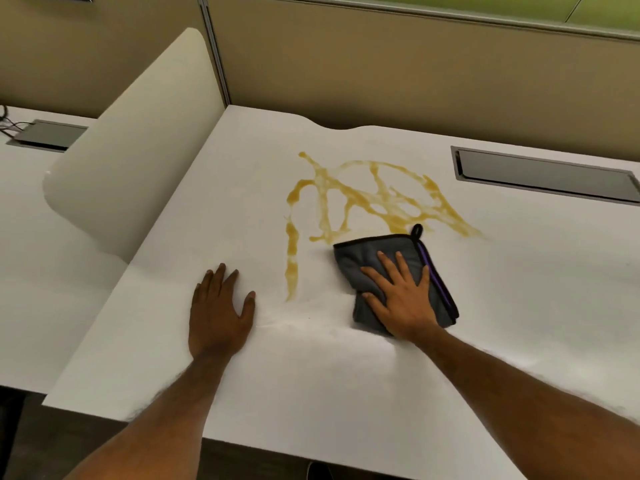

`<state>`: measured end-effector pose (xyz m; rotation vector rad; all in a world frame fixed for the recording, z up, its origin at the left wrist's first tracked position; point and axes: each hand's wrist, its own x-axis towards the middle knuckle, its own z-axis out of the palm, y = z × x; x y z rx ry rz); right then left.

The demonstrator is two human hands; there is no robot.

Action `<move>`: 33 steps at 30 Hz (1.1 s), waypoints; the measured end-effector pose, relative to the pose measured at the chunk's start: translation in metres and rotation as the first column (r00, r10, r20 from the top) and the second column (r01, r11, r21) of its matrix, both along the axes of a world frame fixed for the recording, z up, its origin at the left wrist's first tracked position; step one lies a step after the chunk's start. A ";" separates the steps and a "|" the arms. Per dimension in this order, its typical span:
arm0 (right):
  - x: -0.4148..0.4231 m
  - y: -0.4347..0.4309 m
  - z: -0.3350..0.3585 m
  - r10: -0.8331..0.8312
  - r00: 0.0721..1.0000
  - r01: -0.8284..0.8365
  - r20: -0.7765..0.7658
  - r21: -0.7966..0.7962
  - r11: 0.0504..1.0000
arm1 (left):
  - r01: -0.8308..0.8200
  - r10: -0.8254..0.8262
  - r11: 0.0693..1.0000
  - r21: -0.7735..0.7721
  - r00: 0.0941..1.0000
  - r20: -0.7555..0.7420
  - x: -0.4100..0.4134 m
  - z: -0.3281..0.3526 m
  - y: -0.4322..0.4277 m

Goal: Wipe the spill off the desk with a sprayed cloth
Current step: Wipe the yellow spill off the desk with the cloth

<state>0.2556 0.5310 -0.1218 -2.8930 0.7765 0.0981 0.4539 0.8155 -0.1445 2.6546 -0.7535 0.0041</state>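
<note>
White bench is carrying a yellow spill. Right hand is pressing a grey cloth flat at its near edge, fingers spread straight. Left hand is resting flat, gripping nothing.

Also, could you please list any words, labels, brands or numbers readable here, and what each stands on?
None: no readable text anywhere in view.
The grey cloth under the right hand shows only a purple edge strip and a loop.
The white desk, its cable hatch and the partition panels carry no lettering.
</note>
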 end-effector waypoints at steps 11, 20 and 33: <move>0.050 0.043 -0.002 0.169 0.985 -0.169 -0.021 0.017 0.985 | -0.007 0.007 1.000 0.009 1.000 0.006 0.000 0.000 -0.001; 0.094 0.068 0.002 -0.106 0.990 0.109 -0.097 0.032 0.993 | -0.026 0.026 1.000 -0.014 1.000 0.001 -0.002 0.001 -0.001; 0.094 0.038 0.001 0.003 0.996 -0.003 -0.091 -0.002 1.000 | -0.057 0.057 0.998 -0.007 0.998 -0.033 0.000 0.001 -0.003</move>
